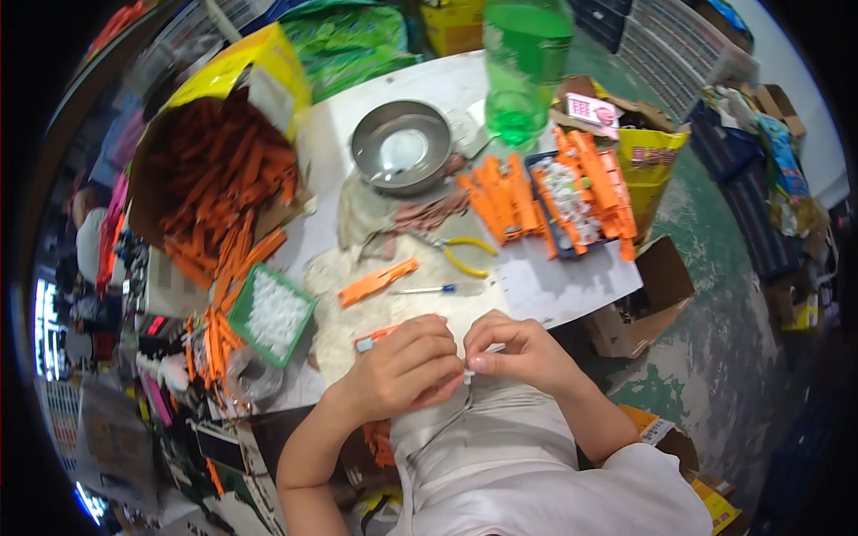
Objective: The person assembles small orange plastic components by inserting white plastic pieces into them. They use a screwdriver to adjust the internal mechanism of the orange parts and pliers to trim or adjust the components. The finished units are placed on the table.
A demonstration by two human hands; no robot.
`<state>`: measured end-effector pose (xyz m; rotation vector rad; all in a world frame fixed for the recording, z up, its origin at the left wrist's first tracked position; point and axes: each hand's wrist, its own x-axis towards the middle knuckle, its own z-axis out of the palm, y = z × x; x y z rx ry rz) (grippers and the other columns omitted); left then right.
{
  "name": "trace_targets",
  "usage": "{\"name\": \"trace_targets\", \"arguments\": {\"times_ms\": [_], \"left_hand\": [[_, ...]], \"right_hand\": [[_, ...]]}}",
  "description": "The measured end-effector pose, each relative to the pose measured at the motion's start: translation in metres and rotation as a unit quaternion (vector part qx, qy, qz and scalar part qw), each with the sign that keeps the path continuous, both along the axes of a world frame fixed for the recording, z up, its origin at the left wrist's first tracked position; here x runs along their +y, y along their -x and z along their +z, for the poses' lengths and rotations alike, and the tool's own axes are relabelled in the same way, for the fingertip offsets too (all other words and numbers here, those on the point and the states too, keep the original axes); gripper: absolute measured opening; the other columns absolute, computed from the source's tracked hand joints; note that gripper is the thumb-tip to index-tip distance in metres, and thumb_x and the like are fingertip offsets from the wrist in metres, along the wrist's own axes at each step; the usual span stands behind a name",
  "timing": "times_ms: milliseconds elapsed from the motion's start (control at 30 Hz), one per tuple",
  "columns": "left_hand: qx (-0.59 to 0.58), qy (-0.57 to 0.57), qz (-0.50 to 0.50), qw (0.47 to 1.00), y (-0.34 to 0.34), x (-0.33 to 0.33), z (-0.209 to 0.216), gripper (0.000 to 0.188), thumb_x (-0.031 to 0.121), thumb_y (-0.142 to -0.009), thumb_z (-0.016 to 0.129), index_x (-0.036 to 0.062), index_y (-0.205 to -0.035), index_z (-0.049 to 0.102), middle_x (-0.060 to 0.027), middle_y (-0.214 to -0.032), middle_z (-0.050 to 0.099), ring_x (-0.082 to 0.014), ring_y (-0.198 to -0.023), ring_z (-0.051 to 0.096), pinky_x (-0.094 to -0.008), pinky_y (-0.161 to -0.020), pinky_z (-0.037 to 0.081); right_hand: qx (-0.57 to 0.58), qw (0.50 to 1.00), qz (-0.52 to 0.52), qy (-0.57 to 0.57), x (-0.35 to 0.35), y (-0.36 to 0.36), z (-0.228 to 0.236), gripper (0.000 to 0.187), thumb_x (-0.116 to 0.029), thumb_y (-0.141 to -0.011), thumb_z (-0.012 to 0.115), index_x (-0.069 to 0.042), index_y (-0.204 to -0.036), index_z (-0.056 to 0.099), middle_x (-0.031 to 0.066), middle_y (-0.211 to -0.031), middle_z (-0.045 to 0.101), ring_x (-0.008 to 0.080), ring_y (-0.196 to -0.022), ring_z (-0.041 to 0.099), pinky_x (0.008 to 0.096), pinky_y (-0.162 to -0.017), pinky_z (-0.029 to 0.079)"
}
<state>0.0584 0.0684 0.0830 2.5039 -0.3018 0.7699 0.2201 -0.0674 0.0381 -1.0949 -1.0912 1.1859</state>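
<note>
Cluttered worktable [572,299] noted; above the lap [483,429], right hand [514,353] appears to pinch a small white piece [468,378], curled left hand [413,364] close by, its hold indeterminable: fingertip work, I judge, next needing steadiness.

Tiny white piece [467,378] (too small to identify) at right hand [511,350], orange plastic part [376,336] partly behind left hand [404,371]

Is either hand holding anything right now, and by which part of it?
The right hand seems to pinch a small white plastic-looking piece by its covered end; only a bit shows below. Whether the left hand holds anything cannot be told.
</note>
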Motion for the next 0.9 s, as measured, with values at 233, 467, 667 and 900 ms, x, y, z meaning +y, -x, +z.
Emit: {"name": "trace_targets", "arguments": {"times_ms": [233, 467, 667, 900], "left_hand": [[0.030, 0.022, -0.112, 0.993, -0.068, -0.021, 0.008, 0.021, 0.001, -0.070, 0.074, 0.0033, -0.087, 0.061, -0.0090, -0.088, 0.057, -0.0286, -0.091, 0.058, -0.0381, -0.080, 0.050], [-0.020, 0.004, 0.098, 0.995, -0.165, 0.031, 0.005, 0.012, 0.004, -0.075, 0.069, 0.0021, -0.083, 0.060, -0.0107, -0.083, 0.056, -0.0290, -0.083, 0.055, -0.0372, -0.074, 0.046], [0.016, -0.074, 0.212, 0.974, -0.221, 0.065, -0.041, 0.017, 0.016, -0.073, 0.068, 0.0034, -0.085, 0.067, -0.0131, -0.085, 0.061, -0.0305, -0.088, 0.057, -0.0415, -0.079, 0.047], [-0.120, -0.116, 0.154, 0.974, -0.143, 0.010, 0.005, 0.021, 0.021, -0.071, 0.071, 0.0060, -0.083, 0.062, -0.0089, -0.085, 0.057, -0.0264, -0.091, 0.056, -0.0418, -0.088, 0.044]], "right_hand": [[0.161, 0.977, -0.140, -0.014, -0.046, -0.034, -0.014, 0.006, -0.007, -0.084, 0.060, 0.000, -0.084, 0.060, 0.0034, -0.091, 0.057, 0.0120, -0.091, 0.050, 0.0262, -0.086, 0.039], [0.192, 0.909, -0.359, -0.087, -0.067, -0.056, -0.025, 0.009, -0.009, -0.084, 0.054, 0.000, -0.087, 0.056, 0.0055, -0.088, 0.054, 0.0121, -0.084, 0.048, 0.0254, -0.082, 0.037], [0.131, 0.931, -0.340, -0.022, -0.057, -0.028, -0.024, 0.007, -0.008, -0.084, 0.057, -0.001, -0.085, 0.057, 0.0012, -0.083, 0.055, 0.0094, -0.080, 0.049, 0.0231, -0.076, 0.038], [0.118, 0.936, -0.329, -0.033, -0.063, -0.031, -0.037, 0.010, -0.011, -0.089, 0.057, -0.002, -0.086, 0.052, 0.0034, -0.079, 0.050, 0.0117, -0.077, 0.046, 0.0258, -0.076, 0.038]]}}
